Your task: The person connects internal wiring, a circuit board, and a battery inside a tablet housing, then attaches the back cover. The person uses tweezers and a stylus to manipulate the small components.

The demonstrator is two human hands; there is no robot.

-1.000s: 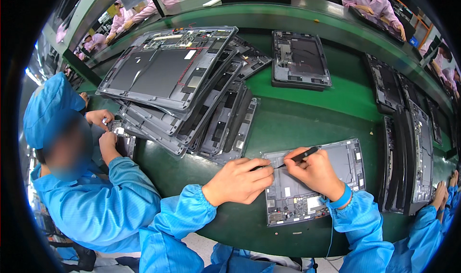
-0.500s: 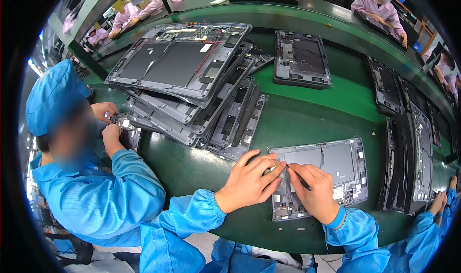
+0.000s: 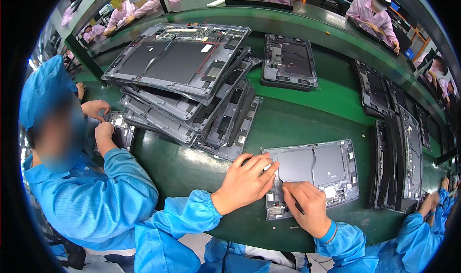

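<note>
An opened tablet housing (image 3: 298,168) lies flat on the bench in front of me, with a dark strip-like cable across its grey panel and a circuit board along its near side. My left hand (image 3: 246,182) rests at its left edge, fingers stretched out over the upper left corner. Between the thumb and fingers of my right hand (image 3: 309,206) is a thin dark tool, its kind mostly hidden by the fingers. That hand is above the housing's left part, its tip end near the inner left side.
A tall, uneven stack of opened tablet housings (image 3: 177,56) stands left of centre. Another small pile (image 3: 289,64) is farther back, with more upright and stacked ones (image 3: 408,153) at right. A co-worker in blue (image 3: 91,186) sits close on the left. Small bits lie at the front.
My right hand has moved down and slightly left, away from my left fingertips, with the tool. My left hand stays at the housing's left edge. The whole view has shifted slightly.
</note>
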